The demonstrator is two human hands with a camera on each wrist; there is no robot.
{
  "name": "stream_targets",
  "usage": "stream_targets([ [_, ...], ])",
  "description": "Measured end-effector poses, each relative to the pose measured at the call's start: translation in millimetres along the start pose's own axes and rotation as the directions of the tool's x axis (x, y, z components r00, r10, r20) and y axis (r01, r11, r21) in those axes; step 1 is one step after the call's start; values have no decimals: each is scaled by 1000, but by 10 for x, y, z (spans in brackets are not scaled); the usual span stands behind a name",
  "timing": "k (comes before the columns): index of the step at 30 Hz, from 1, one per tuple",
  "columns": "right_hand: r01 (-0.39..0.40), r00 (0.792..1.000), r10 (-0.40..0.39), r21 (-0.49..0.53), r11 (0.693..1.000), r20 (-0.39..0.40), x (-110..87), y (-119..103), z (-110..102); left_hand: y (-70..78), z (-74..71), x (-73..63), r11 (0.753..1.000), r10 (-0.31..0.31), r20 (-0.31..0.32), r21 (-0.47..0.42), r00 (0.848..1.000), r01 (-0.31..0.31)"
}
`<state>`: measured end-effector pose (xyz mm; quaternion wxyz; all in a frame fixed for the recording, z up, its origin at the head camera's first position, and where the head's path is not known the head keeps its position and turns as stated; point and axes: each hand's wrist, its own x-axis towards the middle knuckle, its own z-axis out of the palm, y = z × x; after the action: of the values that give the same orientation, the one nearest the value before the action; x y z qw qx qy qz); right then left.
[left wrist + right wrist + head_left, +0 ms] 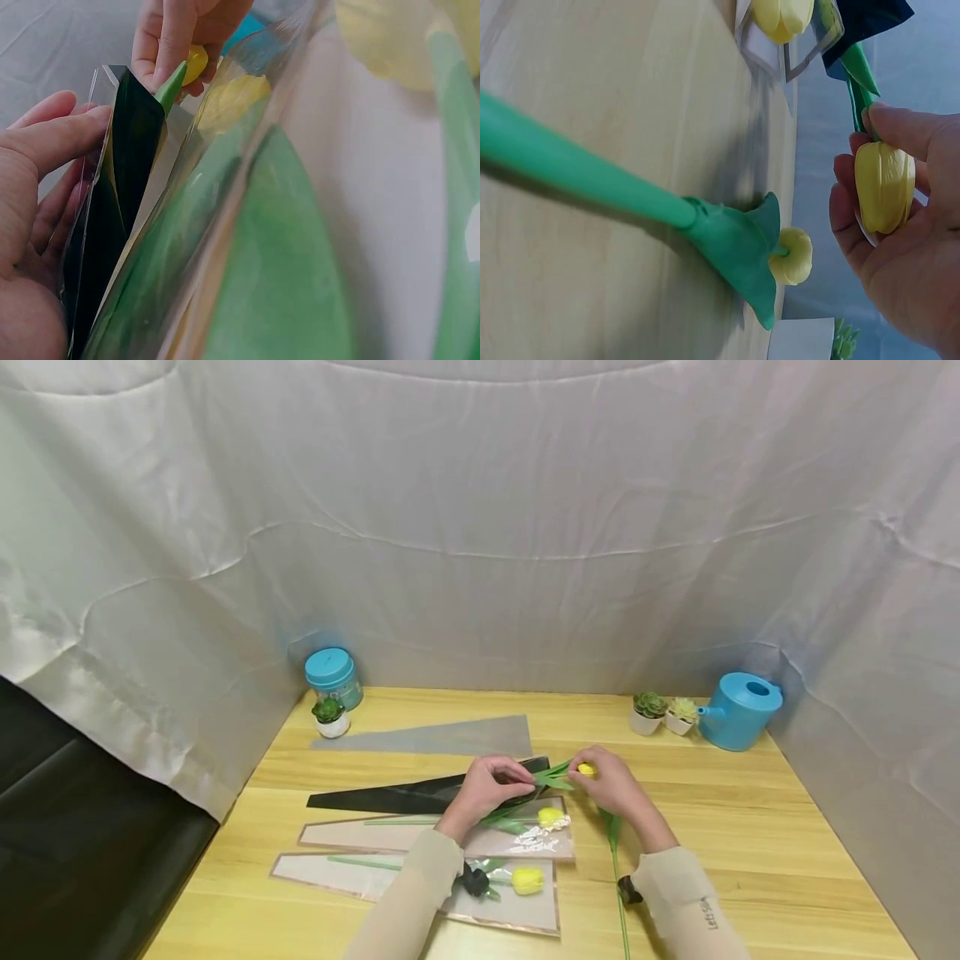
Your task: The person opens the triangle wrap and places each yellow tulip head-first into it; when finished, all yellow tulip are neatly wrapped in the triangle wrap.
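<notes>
My right hand (611, 789) pinches an artificial yellow tulip (885, 187) at the stem just below its bloom, and the bloom lies against the palm. The tulip's green leaves (553, 778) reach into the wide end of a black flower sleeve (360, 801) with a clear front. At that opening my left hand (487, 789) holds the sleeve's edge between thumb and fingers, as the left wrist view shows. Below the right hand, another yellow tulip with a green stem (618, 877) lies on the table. Its bloom (793, 259) shows in the right wrist view.
Two pale sleeves with copper-coloured borders, an upper one (330, 835) and a lower one (300, 867), each contain a yellow tulip. A grey sleeve (450, 737) lies farther back. Small potted succulents, a blue tin (332, 672) and a blue watering can (738, 714) stand along the back.
</notes>
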<state>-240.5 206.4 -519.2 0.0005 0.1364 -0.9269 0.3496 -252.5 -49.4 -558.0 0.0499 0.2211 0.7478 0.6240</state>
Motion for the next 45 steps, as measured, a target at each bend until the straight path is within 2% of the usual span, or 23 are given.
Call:
stream_targets([
  [10, -23, 1000, 23, 9, 1000, -21, 2, 1, 12, -6, 5, 8, 1000, 3, 7, 3, 1000, -3],
  [19, 8, 1000, -8, 13, 1000, -30, -1, -4, 38, -7, 2, 9, 1000, 0, 12, 2, 1000, 0],
  [28, -11, 1000, 12, 27, 1000, -25, -22, 19, 55, -25, 13, -4, 1000, 7, 22, -8, 1000, -6],
  [40, -24, 1000, 26, 108, 994, -15, -74, 95, -19, -25, 27, 0, 1000, -6, 19, -23, 1000, 6],
  [45, -41, 999, 42, 101, 994, -16, -69, 95, -18, -6, 28, -11, 1000, -11, 22, -28, 1000, 12],
])
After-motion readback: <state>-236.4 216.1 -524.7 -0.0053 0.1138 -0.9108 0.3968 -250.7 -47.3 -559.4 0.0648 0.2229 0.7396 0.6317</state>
